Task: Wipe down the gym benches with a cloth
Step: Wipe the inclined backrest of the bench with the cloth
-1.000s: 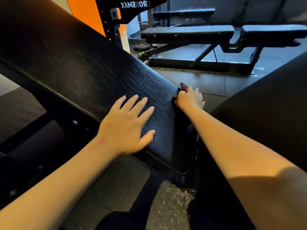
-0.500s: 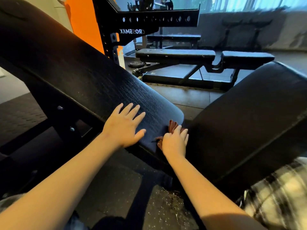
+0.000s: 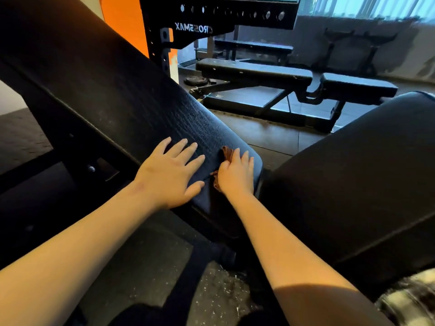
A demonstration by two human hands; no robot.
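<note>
The right grip [image 3: 236, 176], fingers nearly straight, presses the brown cloth [image 3: 226, 153] onto the lower end of the slanted bench pad [image 3: 164, 109]. Just beside it the left grip [image 3: 170, 175] lies flat on the pad, fingers spread wide, holding nothing.

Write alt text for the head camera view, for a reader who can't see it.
A person's right hand presses a bunched brown cloth against the lower end of a tilted black bench pad, while the left hand rests flat on the pad beside it. A flat bench and a black rack stand behind.
</note>
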